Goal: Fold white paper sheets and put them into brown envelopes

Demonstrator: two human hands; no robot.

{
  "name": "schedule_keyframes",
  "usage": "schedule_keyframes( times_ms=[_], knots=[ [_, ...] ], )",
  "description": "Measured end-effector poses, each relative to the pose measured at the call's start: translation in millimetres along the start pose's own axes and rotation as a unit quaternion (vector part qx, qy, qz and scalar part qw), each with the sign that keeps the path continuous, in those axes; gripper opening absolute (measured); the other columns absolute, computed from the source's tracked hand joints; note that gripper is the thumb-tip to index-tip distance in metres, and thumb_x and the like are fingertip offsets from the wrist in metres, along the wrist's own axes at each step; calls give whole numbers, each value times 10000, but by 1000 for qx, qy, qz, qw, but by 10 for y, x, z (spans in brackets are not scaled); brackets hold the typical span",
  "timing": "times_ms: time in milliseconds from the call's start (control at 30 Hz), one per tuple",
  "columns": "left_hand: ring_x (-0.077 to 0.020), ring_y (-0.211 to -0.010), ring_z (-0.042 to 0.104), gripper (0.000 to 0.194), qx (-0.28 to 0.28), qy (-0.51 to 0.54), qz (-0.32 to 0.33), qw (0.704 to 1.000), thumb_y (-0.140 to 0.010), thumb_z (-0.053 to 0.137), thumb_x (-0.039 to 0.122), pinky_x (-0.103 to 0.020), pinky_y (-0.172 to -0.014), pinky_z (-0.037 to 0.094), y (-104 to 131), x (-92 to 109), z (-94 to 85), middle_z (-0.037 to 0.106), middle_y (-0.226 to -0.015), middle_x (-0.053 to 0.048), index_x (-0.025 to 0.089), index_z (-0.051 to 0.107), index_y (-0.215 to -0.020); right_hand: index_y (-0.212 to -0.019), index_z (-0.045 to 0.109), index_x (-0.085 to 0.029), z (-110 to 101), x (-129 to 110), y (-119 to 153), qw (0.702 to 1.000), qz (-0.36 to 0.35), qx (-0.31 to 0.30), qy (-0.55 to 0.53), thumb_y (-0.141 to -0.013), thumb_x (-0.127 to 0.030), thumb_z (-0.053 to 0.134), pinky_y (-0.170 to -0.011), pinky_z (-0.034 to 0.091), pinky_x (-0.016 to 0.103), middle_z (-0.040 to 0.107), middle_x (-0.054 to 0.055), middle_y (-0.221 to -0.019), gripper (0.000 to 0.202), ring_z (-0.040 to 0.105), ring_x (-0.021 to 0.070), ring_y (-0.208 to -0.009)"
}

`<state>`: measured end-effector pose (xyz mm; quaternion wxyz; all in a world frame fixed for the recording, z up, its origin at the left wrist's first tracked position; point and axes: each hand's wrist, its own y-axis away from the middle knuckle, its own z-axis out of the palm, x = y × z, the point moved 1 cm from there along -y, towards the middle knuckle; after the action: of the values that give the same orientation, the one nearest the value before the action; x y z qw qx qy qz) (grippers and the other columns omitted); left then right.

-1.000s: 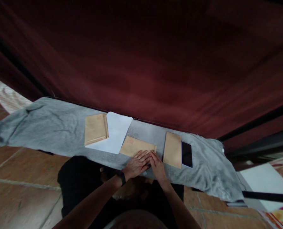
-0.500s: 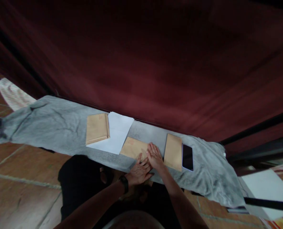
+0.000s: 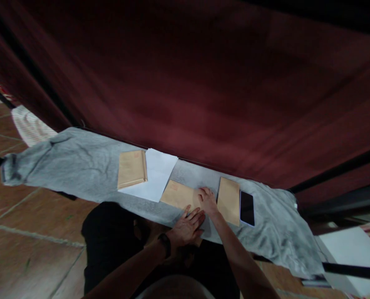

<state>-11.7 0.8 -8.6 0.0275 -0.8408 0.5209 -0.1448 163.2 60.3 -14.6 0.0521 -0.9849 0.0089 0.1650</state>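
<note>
A brown paper envelope (image 3: 179, 194) with a faint red stamp lies flat in front of me on the grey cloth. My left hand (image 3: 186, 228), wearing a dark wristband, rests with spread fingers on its near edge. On the envelope's right end lies my right hand (image 3: 207, 201), fingers slightly bent and pressing down, with nothing held in it. The hands cover that right end, so its edge is hidden. Just right of my right hand is another brown envelope (image 3: 229, 201), lying lengthwise away from me.
A stack of brown envelopes (image 3: 131, 169) sits on white paper sheets (image 3: 160, 170) to the left. A phone (image 3: 246, 208) with a dark screen lies at the right. The grey cloth (image 3: 85, 162) covers a narrow bench, with a dark red curtain (image 3: 185, 104) behind it.
My right hand has slid slightly away from my left, its fingers now more bent. My left hand has shifted a little toward me. The view has moved slightly.
</note>
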Motion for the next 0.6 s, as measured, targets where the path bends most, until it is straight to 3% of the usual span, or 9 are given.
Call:
schedule_keyframes(
  times_ms=[200, 333, 467, 600],
  knots=[
    [-274, -1415, 391, 476, 10, -11, 2, 1000, -1011, 424, 436, -543, -1225, 120, -56, 53, -26, 543, -1453, -105, 202, 502, -1418, -996, 713, -211, -132, 14, -114, 996, 62, -8, -58, -805, -122, 562, -994, 412, 374, 700, 103, -1122, 259, 585, 247, -1106],
    [-261, -1401, 417, 371, 9, -27, 25, 999, -986, 457, 262, -512, -1242, 121, -43, 86, -14, 577, -1414, -107, 179, 584, -1325, -708, 685, -216, -244, 83, -213, 979, 118, -7, -164, -723, -162, 616, -808, 481, 298, 710, 31, -777, 89, 641, 201, -833],
    [-237, -1376, 463, 361, 17, -31, -3, 999, -974, 431, 185, -448, -1237, 189, 5, 53, -39, 579, -1414, -114, 157, 595, -1294, -621, 624, -200, -336, 188, -112, 935, 188, 22, -299, -706, -315, 656, -599, 461, 258, 623, -24, -589, 147, 599, 164, -617],
    [-229, -1386, 459, 421, 41, -23, -58, 997, -968, 424, 190, -421, -1214, 260, 25, -33, -127, 550, -1452, -111, 154, 524, -1375, -657, 606, -193, -240, 123, 226, 866, 252, 60, -428, -712, -442, 643, -492, 415, 245, 551, -42, -502, 258, 546, 149, -497]
  ],
)
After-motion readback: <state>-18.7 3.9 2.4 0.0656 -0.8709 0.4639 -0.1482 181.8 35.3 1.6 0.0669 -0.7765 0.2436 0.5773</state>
